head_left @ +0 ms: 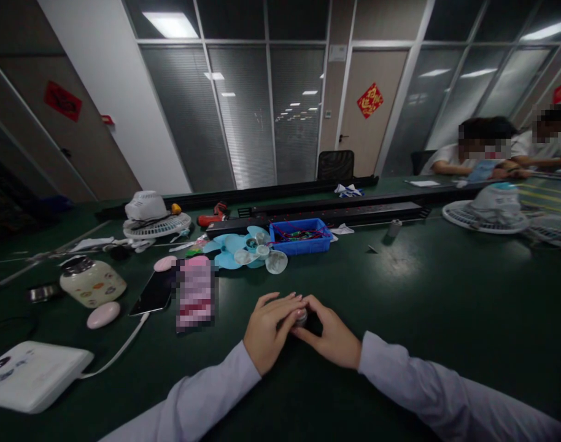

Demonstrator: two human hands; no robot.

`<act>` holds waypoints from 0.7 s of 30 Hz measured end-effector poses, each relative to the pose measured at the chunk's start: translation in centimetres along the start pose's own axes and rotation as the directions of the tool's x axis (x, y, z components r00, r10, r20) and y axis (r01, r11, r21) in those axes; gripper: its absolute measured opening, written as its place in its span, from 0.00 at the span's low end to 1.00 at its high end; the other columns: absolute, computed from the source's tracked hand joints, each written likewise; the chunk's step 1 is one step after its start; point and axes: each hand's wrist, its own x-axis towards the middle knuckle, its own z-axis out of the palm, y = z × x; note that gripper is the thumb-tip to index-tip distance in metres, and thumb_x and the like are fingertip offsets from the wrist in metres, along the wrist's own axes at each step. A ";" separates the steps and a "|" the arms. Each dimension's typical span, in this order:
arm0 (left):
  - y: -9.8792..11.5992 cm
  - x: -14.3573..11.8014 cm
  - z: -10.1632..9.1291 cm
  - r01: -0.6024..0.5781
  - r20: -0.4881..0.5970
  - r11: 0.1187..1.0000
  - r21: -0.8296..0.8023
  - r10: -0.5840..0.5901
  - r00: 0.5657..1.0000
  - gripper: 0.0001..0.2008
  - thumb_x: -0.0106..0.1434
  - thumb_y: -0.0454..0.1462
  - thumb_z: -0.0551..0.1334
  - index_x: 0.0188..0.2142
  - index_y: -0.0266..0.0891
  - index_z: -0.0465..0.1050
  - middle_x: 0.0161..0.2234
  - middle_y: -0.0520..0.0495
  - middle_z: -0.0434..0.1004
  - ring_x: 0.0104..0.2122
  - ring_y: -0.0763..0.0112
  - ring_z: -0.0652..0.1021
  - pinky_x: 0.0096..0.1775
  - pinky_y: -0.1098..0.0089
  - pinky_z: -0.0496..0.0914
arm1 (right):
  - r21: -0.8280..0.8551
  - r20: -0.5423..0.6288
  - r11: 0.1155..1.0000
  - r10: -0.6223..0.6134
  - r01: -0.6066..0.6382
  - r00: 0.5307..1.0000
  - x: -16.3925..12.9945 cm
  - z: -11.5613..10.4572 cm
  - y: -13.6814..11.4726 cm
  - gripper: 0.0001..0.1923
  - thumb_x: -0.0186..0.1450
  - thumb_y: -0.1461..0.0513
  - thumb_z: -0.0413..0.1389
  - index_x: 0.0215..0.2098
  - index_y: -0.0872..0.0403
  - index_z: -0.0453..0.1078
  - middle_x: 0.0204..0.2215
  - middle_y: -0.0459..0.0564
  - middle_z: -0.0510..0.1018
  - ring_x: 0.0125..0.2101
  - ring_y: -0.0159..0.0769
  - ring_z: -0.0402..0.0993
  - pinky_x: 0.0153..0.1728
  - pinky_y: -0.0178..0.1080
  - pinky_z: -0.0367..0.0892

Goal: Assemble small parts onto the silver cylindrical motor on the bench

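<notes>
both hands, left hand (269, 328) and right hand (329, 334), are pinching together on a small metal-capped part (301, 317) on the green table (446, 307), nearer the wearer than the blue tray (301, 236), the work looking mid-way, the part not yet released.

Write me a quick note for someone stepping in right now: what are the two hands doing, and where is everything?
Left hand: fingers curled over a small round silvery part, pressing it on the green table.
Right hand: fingertips pinch the same part from the other side.
Nearby: light blue fan blade with clear caps, blue bin behind, phone to the left.
Done or left: cannot tell; the hands hide most of the part.
</notes>
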 end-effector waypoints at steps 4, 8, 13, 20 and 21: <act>0.2 0.6 -0.7 0.088 -0.010 0.995 -0.049 -0.089 0.996 0.10 0.66 0.35 0.60 0.45 0.48 0.77 0.45 0.53 0.82 0.47 0.65 0.79 0.49 0.60 0.70 | -0.001 0.008 1.000 0.007 -0.007 1.000 0.0 -0.2 -0.2 0.14 0.62 0.63 0.60 0.45 0.52 0.64 0.42 0.49 0.75 0.43 0.39 0.72 0.46 0.42 0.67; 0.3 1.3 -1.1 0.128 -0.021 0.989 -0.072 -0.130 0.991 0.05 0.62 0.36 0.65 0.37 0.46 0.80 0.39 0.54 0.84 0.45 0.66 0.79 0.48 0.64 0.72 | -0.006 0.003 1.000 0.012 -0.012 1.000 0.0 -0.3 -0.3 0.14 0.62 0.62 0.60 0.45 0.52 0.64 0.40 0.48 0.75 0.41 0.39 0.72 0.43 0.41 0.67; 0.4 1.5 -1.2 0.148 -0.035 0.989 -0.018 -0.149 0.988 0.03 0.60 0.36 0.67 0.34 0.46 0.80 0.36 0.54 0.84 0.46 0.62 0.78 0.49 0.58 0.69 | -0.015 -0.001 1.000 0.013 -0.013 1.000 0.1 -0.2 -0.3 0.14 0.62 0.62 0.60 0.45 0.52 0.65 0.39 0.48 0.74 0.40 0.38 0.72 0.42 0.41 0.67; 1.4 1.5 -1.5 0.182 -0.041 0.971 0.154 -0.178 0.983 0.06 0.63 0.39 0.64 0.40 0.49 0.77 0.44 0.56 0.82 0.50 0.66 0.75 0.52 0.61 0.66 | -0.029 0.012 0.998 0.057 -0.056 0.998 0.0 -0.1 -0.5 0.13 0.62 0.61 0.60 0.44 0.52 0.64 0.40 0.48 0.75 0.42 0.40 0.72 0.44 0.42 0.67; 1.0 1.8 -2.3 0.200 -0.046 0.960 0.194 -0.195 0.980 0.09 0.64 0.40 0.62 0.44 0.49 0.75 0.48 0.55 0.79 0.52 0.66 0.74 0.53 0.62 0.66 | -0.033 0.016 0.997 0.076 -0.076 0.997 0.0 -0.2 -0.6 0.14 0.62 0.61 0.60 0.44 0.52 0.64 0.40 0.48 0.75 0.42 0.40 0.72 0.45 0.43 0.66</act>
